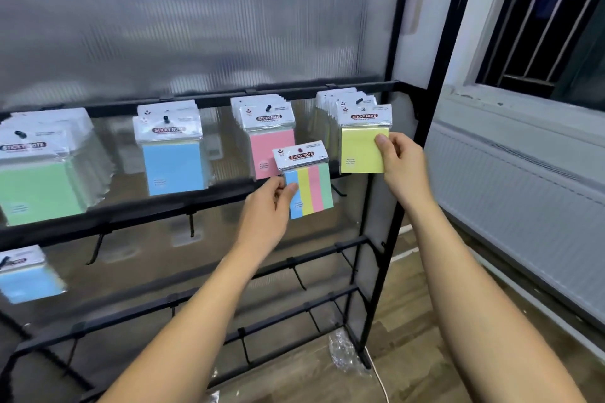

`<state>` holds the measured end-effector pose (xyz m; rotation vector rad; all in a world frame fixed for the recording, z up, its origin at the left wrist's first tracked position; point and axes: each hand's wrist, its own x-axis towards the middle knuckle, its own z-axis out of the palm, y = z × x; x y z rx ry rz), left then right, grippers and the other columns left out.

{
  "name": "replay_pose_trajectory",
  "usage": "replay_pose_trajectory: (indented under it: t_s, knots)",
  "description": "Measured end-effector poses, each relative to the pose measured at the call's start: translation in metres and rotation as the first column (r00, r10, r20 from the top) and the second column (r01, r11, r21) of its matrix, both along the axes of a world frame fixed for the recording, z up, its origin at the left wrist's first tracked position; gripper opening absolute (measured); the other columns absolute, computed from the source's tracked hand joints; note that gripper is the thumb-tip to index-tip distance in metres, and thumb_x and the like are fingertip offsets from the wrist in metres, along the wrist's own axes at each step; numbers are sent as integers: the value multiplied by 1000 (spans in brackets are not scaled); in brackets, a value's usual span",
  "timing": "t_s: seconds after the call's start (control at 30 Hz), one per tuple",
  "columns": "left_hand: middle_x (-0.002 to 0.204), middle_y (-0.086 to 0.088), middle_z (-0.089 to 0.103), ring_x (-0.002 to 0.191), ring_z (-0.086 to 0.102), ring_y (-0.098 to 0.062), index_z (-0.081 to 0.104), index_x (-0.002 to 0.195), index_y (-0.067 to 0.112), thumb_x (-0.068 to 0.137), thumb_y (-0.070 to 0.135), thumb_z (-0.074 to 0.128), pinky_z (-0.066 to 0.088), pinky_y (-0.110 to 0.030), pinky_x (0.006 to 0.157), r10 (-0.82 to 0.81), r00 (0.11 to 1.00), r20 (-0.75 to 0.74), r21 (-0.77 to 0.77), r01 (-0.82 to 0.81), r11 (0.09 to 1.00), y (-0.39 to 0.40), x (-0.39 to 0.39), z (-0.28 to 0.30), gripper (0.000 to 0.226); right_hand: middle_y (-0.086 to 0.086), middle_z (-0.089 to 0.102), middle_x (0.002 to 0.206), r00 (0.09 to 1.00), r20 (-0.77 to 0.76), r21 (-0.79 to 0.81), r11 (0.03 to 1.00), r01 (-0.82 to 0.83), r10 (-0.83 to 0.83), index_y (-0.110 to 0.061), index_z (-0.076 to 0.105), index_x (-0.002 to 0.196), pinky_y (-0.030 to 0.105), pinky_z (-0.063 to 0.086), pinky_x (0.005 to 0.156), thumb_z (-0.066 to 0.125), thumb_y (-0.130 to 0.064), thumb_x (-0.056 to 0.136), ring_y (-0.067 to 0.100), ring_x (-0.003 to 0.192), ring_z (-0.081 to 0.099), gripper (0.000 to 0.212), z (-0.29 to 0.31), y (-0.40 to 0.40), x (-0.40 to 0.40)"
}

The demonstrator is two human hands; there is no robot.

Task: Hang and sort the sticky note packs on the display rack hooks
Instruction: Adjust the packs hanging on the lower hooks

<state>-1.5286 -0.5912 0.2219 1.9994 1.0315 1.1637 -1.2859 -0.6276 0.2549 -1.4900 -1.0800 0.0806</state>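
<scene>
Reaching in from the near edge, both bare forearms extend toward a black display rack (397,154). Near floor, right of the rack foot: a scrap of crumpled clear wrap (343,353) and a thin white cord (379,376) on wood-look flooring.

Left hand (266,209): thumb and fingers pinch the lower left corner of a striped pack (309,186), bands of blue, yellow, pink and green under a white "STICKY NOTE" header card. Pack is held upright in front of the rack, not on any hook, overlapping the lower right of the pink packs (266,137).

Right hand (401,160): thumb on the front, fingers behind, gripping the right edge of the front yellow pack (363,147). That pack hangs with a stack of others on the far-right hook (359,101) of the upper rail.

Same rail, going left: pink packs on their own hook, then blue packs (172,154), then green packs (36,173) at the far left, blurred. One rail lower, far left: another blue pack (26,275), cut off by the frame edge. Several bare hooks (191,224) stick out from the lower rails.

Behind the rails: a ribbed translucent back panel (196,26). Far right: a white window sill (523,114) and a barred window (556,16).
</scene>
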Motion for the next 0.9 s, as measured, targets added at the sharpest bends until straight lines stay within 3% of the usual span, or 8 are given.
replay_pose_trajectory:
  t_s: [0.13, 0.4, 0.47, 0.63, 0.7, 0.8, 0.9]
  knots:
    - [73, 11, 62, 59, 52, -4, 51, 76, 28, 101, 30, 52, 36, -23, 52, 11, 1000, 10, 3, -11, 1000, 5, 14, 3, 25, -2, 61, 76, 1000, 21, -12, 1000, -10, 11, -15, 62, 87, 25, 37, 61, 52, -31, 102, 9, 67, 48, 24, 7, 10, 12]
    - [81, 4, 68, 71, 62, -18, 54, 82, 22, 101, 32, 52, 47, -41, 58, 39, 999, 0, 36, -39, 999, 16, 27, -1, 21, 0, 48, 69, 999, 23, -23, 999, -35, 36, -14, 54, 74, 32, 30, 60, 52, -31, 102, 12, 65, 40, 32, 12, 34, 32]
    - [78, 5, 66, 67, 59, -15, 52, 80, 25, 101, 31, 52, 43, -37, 56, 42, 999, 1, 42, -42, 998, 17, 29, -1, 22, 1, 48, 70, 999, 19, -36, 998, -47, 48, -10, 55, 75, 31, 30, 60, 51, -32, 102, 12, 65, 40, 35, 11, 38, 36]
    - [86, 3, 69, 77, 64, -18, 59, 90, 17, 101, 33, 51, 50, -46, 62, 47, 999, -13, 26, -47, 999, 19, 32, -4, 21, 3, 50, 75, 995, -37, -52, 994, -96, 94, 2, 63, 86, 31, 32, 64, 50, -35, 102, 12, 70, 42, 42, 9, 43, 42]
    - [87, 3, 69, 77, 64, -17, 59, 90, 16, 101, 33, 51, 50, -44, 61, 47, 999, -16, 26, -46, 999, 20, 33, -6, 21, 0, 53, 77, 992, -79, -58, 992, -108, 103, -5, 68, 88, 30, 35, 65, 51, -35, 102, 10, 72, 44, 37, 8, 45, 44]
    - [88, 5, 68, 74, 62, -11, 58, 89, 18, 101, 32, 51, 44, -29, 55, 43, 999, -17, 27, -42, 999, 20, 34, -7, 20, -6, 55, 75, 986, -119, -70, 990, -125, 116, -19, 68, 83, 23, 35, 61, 51, -34, 102, 6, 68, 44, 30, 8, 45, 46]
    - [92, 6, 69, 78, 64, -10, 57, 89, 19, 101, 34, 51, 45, -29, 55, 41, 999, -26, 23, -40, 999, 20, 34, -9, 20, -3, 48, 70, 983, -137, -79, 987, -137, 126, -7, 62, 75, 26, 30, 58, 49, -34, 103, 8, 64, 38, 41, 10, 47, 48]
